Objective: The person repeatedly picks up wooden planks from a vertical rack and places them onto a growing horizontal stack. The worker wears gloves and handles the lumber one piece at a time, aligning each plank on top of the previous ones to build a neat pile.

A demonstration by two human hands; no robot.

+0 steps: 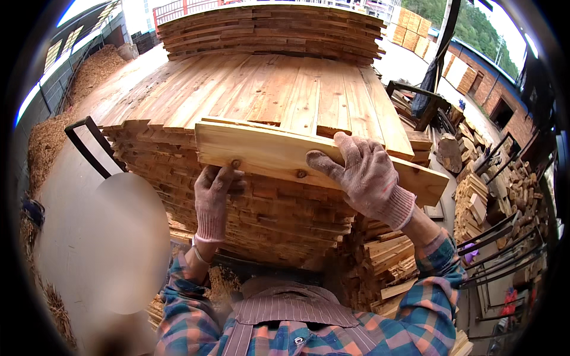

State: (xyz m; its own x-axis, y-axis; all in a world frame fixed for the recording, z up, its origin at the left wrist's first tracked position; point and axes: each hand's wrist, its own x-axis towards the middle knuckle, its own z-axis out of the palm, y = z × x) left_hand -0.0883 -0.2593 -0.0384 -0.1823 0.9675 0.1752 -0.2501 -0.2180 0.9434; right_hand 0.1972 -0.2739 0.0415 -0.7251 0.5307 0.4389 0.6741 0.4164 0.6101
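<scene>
A pale wooden board (267, 155) with a few knots lies crosswise at the near edge of a large stack of planks (285, 89). My left hand (215, 199), in a dusty knit glove, grips the board's lower edge near its left end, fingers curled against it. My right hand (365, 172), gloved alike, clasps the board right of its middle, the thumb on its face and the fingers over its top edge. The board slants slightly down to the right, its broad face toward me. What lies behind it is hidden.
A second layer of boards (267, 32) rises at the stack's far end. Black metal bars (89, 133) stand at its left corner, with another black frame (424, 98) at the right. Split logs (475, 148) crowd the right side; wood shavings (98, 74) heap along the left wall.
</scene>
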